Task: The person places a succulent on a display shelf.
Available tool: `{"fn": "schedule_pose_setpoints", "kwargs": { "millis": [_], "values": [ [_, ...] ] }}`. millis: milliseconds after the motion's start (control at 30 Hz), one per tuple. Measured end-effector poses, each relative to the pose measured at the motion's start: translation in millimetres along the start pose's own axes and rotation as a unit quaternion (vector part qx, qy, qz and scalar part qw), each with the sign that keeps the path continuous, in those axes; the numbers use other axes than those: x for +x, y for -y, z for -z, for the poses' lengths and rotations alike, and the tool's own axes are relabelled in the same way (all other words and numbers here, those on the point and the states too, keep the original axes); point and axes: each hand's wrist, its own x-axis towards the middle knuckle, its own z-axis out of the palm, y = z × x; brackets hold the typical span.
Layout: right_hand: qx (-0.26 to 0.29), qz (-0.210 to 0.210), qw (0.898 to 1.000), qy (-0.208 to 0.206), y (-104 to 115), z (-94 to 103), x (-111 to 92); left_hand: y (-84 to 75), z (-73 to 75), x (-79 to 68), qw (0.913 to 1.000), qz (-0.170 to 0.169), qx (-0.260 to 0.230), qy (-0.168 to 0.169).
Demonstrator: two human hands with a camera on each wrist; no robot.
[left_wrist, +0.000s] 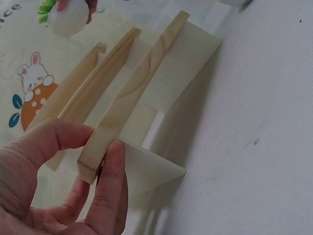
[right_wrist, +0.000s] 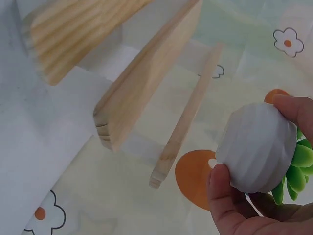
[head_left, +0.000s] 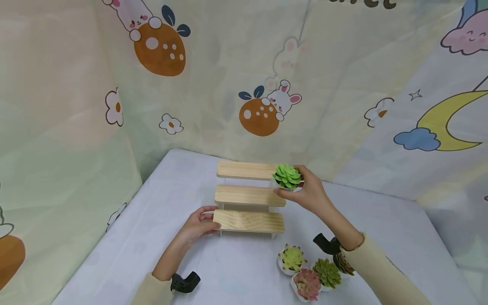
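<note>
A three-tier wooden shelf stand (head_left: 249, 221) with pale supports stands on the white-covered table. My left hand (head_left: 199, 224) pinches the left end of its lowest board, thumb on one face and fingers on the other in the left wrist view. My right hand (head_left: 310, 190) holds a potted green succulent (head_left: 287, 176) by its white pot, in front of the right end of the top boards. In the right wrist view the ribbed white pot (right_wrist: 257, 147) sits between thumb and fingers, apart from the wooden boards (right_wrist: 146, 78).
Several potted succulents stand together at the front right: a yellow-green one (head_left: 292, 257), a pink one (head_left: 307, 284), a green one (head_left: 327, 273) and a dark one (head_left: 343, 263) partly behind the right wrist. A printed cloth backdrop (head_left: 213, 93) rises behind the table (head_left: 236, 262).
</note>
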Motion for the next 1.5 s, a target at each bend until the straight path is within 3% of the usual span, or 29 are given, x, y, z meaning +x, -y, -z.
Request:
{"fn": "schedule_pose_setpoints", "kwargs": {
  "millis": [300, 633, 800, 1067, 1500],
  "values": [
    [0.047, -0.016, 0.999, 0.01, 5.9, -14.7, 27.6, 0.1, -2.2, -1.3, 1.0, 0.001, -0.001, -0.004],
    [0.043, -0.005, 0.999, -0.002, 5.2, -34.3, 54.5, 4.2, -10.1, 2.2, 0.9999, -0.006, -0.008, -0.007],
    [0.043, -0.027, 0.999, -0.009, 6.8, -42.6, 65.8, 4.3, -9.2, -0.3, 0.9999, -0.006, -0.006, -0.006],
    [0.057, -0.072, 0.996, 0.016, 7.8, -51.7, 74.1, 7.2, -9.7, -0.9, 1.0, -0.003, 0.001, -0.005],
    [0.081, -0.069, 0.994, 0.031, 8.2, -60.5, 78.2, 3.7, -4.3, 2.2, 0.9996, -0.004, 0.019, -0.019]
  ]
}}
